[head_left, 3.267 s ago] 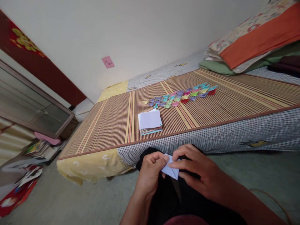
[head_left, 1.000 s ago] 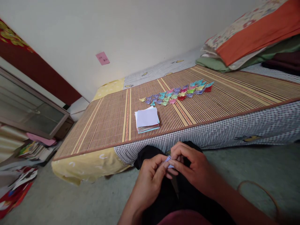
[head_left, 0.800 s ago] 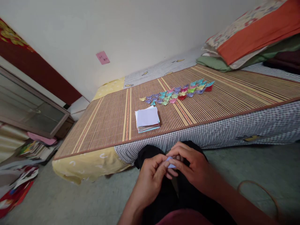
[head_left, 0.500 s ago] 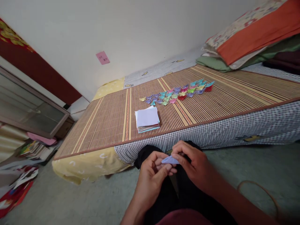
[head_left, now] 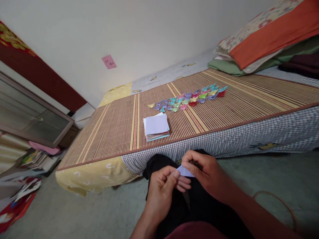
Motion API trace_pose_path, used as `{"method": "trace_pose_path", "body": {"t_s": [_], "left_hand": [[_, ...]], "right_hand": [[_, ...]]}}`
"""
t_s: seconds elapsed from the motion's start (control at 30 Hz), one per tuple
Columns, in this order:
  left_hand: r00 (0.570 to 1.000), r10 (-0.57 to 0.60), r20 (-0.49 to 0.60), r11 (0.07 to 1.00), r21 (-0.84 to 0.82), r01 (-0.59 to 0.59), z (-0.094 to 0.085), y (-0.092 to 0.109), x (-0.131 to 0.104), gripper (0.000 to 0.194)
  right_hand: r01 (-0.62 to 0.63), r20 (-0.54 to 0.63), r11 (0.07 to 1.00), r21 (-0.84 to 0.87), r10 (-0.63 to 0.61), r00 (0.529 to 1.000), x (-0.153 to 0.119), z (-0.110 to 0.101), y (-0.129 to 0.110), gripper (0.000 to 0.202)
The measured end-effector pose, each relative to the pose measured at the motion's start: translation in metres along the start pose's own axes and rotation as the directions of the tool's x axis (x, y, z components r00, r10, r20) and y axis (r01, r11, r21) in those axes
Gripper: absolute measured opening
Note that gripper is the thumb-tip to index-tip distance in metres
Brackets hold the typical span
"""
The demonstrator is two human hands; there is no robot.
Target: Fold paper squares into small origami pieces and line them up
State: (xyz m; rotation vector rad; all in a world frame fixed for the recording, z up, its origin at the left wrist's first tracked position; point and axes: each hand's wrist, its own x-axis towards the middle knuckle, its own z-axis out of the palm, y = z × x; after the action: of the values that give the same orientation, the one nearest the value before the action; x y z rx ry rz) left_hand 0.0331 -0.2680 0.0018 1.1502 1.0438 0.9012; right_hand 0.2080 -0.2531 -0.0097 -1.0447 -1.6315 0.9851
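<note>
A small folded piece of light purple paper (head_left: 185, 171) is held between my two hands, above my lap. My left hand (head_left: 165, 186) pinches its left corner between thumb and forefinger, the other fingers stretched out below. The fingers of my right hand (head_left: 203, 171) grip the paper's upper right part. Beyond my hands, a stack of square paper (head_left: 157, 124) with a pale purple sheet on top lies on the striped mat (head_left: 114, 129). Several small folded paper boats (head_left: 184, 101) in many colours stand in rows behind the stack.
The bed's front edge, draped in checked cloth (head_left: 239, 139), runs just beyond my knees. Pillows and folded bedding (head_left: 271, 39) lie at the back right. Books (head_left: 37, 161) are piled at the far left.
My left thumb has moved up onto the paper and now presses its left corner against the forefinger. The paper shows as a wider triangle than before.
</note>
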Motion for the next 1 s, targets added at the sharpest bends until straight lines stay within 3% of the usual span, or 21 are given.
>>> {"method": "trace_pose_path", "body": {"t_s": [0.17,0.3,0.5,0.87,1.0], "left_hand": [[0.998,-0.026,0.055,0.999,0.041,0.024,-0.002,0.006,0.004,0.029],[1.0,0.001,-0.01,0.997,0.08,0.0,-0.002,0.007,0.007,0.028],[0.984,0.06,-0.17,0.998,0.019,-0.057,-0.004,0.0,0.011,0.03],[0.988,0.049,-0.146,0.994,-0.094,-0.063,0.0,-0.001,0.01,0.029],[0.988,0.052,-0.144,0.989,-0.129,-0.071,0.0,-0.005,0.01,0.028]], "right_hand": [[-0.094,0.104,0.986,0.138,0.08,0.991,0.003,-0.002,-0.005,0.026],[-0.164,0.142,0.959,0.232,0.133,0.981,0.006,-0.002,-0.004,0.024],[-0.177,0.177,0.979,0.104,0.156,0.972,0.001,-0.002,-0.005,0.024],[-0.146,0.172,0.962,0.23,0.108,0.979,-0.001,0.005,0.003,0.038],[-0.13,0.159,0.972,0.197,0.099,0.982,-0.005,0.001,-0.001,0.04]]}}
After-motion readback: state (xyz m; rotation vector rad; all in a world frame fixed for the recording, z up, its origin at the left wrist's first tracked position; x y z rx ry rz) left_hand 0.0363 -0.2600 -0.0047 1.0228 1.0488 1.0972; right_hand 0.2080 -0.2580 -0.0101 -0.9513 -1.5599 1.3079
